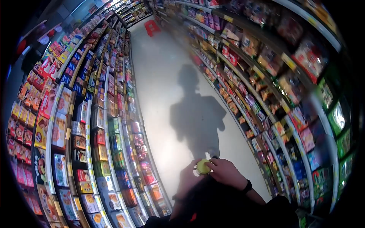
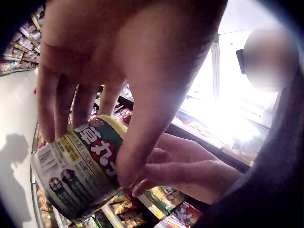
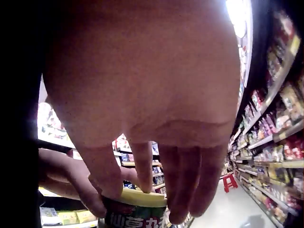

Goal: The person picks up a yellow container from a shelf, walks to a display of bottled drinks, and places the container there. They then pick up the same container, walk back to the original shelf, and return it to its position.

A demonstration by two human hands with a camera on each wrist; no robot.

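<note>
A can (image 2: 78, 166) with a yellow plastic lid (image 1: 203, 166) and a dark green printed label is held between both hands, in front of the body. My left hand (image 1: 186, 176) grips its side, the thumb on one side and the fingers on the other in the left wrist view. My right hand (image 1: 228, 174) holds it near the top, with fingertips at the yellow rim and down over the label in the right wrist view. White characters (image 3: 135, 220) show on the label, and a barcode (image 2: 46, 160) is printed on its pale part.
Shelves of boxed snacks (image 1: 61, 129) line the left of the aisle. Bagged goods fill the shelves (image 1: 266, 76) on the right. Pale floor (image 1: 156, 76) runs ahead, with a shadow across it, to a red stand (image 1: 152, 28) near the far end.
</note>
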